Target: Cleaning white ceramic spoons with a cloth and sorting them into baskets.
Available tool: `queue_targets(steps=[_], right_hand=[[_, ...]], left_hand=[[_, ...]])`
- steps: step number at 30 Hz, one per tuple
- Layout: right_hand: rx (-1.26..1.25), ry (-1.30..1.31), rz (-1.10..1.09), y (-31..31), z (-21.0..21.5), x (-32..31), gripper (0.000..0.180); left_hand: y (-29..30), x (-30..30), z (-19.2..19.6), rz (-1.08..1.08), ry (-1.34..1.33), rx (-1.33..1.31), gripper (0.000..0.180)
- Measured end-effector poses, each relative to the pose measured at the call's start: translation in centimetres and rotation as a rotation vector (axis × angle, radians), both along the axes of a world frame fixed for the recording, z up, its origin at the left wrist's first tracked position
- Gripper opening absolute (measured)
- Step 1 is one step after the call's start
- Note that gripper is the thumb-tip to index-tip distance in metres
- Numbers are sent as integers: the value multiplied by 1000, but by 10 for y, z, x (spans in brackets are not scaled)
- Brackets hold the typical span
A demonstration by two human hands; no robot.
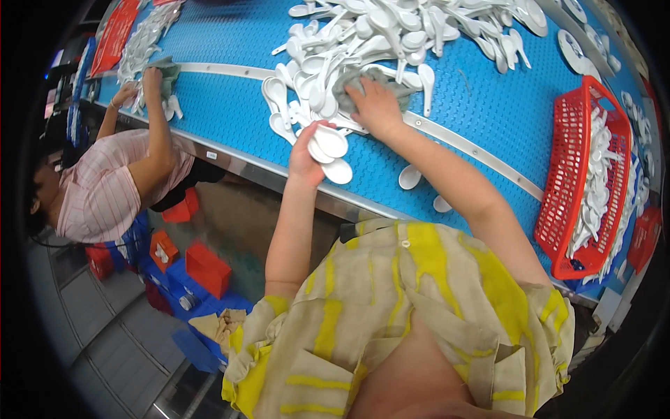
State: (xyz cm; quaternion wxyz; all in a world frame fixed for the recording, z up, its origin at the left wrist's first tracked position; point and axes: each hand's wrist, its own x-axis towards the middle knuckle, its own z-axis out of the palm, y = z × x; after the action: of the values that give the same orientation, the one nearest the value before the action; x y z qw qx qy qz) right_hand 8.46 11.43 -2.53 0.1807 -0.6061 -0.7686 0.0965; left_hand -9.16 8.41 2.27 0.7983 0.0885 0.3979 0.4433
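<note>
My left hand point(305, 158) is closed round several white soup spoons point(329, 143), their bowls fanned out toward the right. Above and to its right, my right hand point(377, 106) holds a crumpled grey-green cloth point(401, 89) against the heap of spoons; part of the cloth is hidden under the hand. Loose white spoons point(279, 94) lie close beside both hands. The large pile of white spoons point(377, 31) spreads over the blue textured belt point(223, 98) beyond them. One single spoon point(410, 177) rests near my right forearm.
A red perforated basket point(558, 174) of white spoons stands at the right. A metal strip point(474, 150) runs across the belt. At the left, a co-worker point(118, 171) handles a similar cloth point(166, 75) beside another spoon heap point(143, 45). Red boxes point(208, 269) sit lower left.
</note>
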Motion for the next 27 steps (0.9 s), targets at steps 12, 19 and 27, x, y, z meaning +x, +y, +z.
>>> queue_targets(steps=[12, 19, 27], right_hand=[[-36, 23, -26, -105, 14, 47, 40], [-259, 238, -141, -109, 17, 74, 45], [-699, 251, -314, -120, 52, 156, 88]], left_hand=[[-5, -7, 9, -790, 1266, 529, 30], [-10, 27, 10, -1304, 1891, 1217, 23], [-13, 25, -19, -1044, 1965, 1526, 16]])
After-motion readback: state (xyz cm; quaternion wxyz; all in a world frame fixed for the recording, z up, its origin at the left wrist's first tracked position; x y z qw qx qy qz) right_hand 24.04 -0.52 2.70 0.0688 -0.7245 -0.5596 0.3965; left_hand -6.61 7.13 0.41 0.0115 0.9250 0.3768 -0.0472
